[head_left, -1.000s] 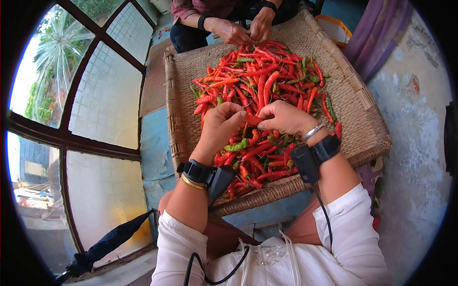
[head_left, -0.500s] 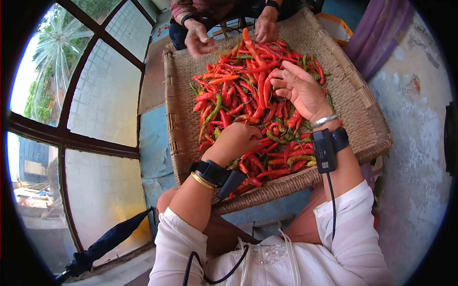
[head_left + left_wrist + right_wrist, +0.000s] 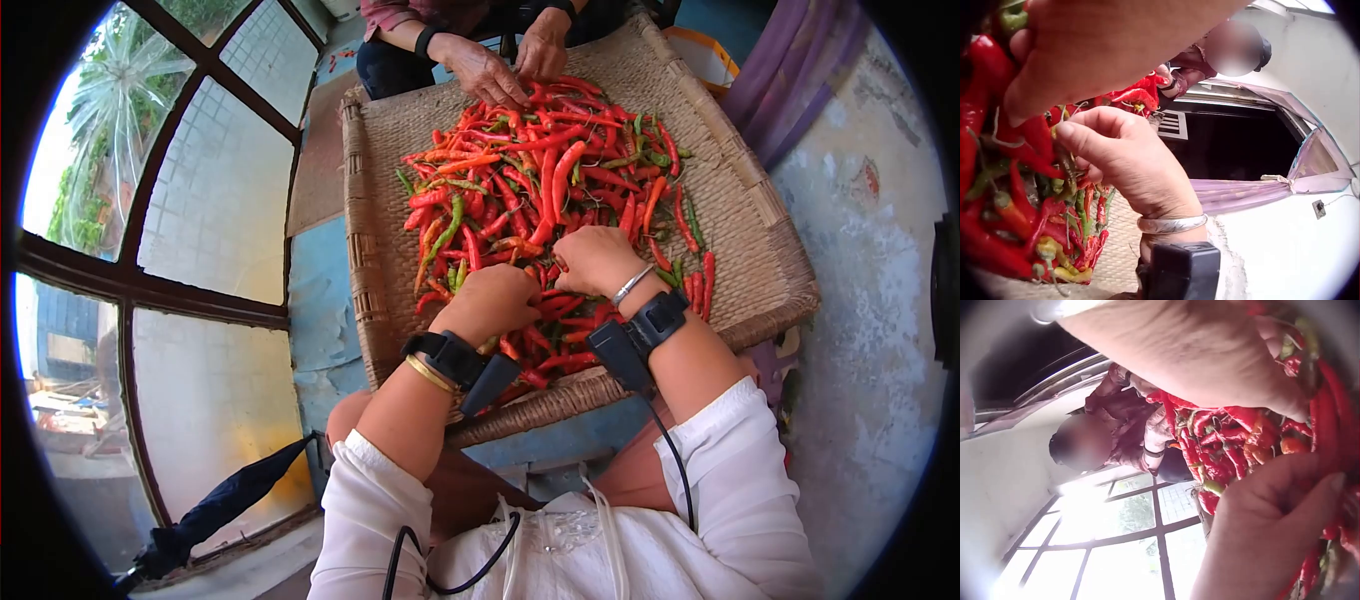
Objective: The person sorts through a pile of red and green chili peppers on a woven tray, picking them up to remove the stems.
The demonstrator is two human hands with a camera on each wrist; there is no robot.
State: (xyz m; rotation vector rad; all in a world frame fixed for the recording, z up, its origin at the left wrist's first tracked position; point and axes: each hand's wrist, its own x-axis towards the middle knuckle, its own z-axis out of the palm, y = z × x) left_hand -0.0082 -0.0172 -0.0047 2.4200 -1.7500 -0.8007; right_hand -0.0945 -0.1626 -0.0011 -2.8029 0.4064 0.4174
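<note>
Red, orange and green peppers lie heaped in a shallow woven tray. At the near left of the heap, my left hand has its fingers curled; in the right wrist view this hand grips a red pepper between thumb and bent fingers. Just right of it, my right hand is low over the peppers. The left wrist view shows the right hand with thumb and forefinger pinching a thin greenish-brown pepper. Its fingertips are hidden in the head view.
Another person's hands work at the heap's far edge. A window stands on the left, with a folded dark umbrella below it. A purple curtain hangs at the right beside a worn wall. Black cables run along both forearms.
My right hand has come down from its raised, spread pose and moved nearer my left hand, which has shifted little. The other person's hands have come together at the heap.
</note>
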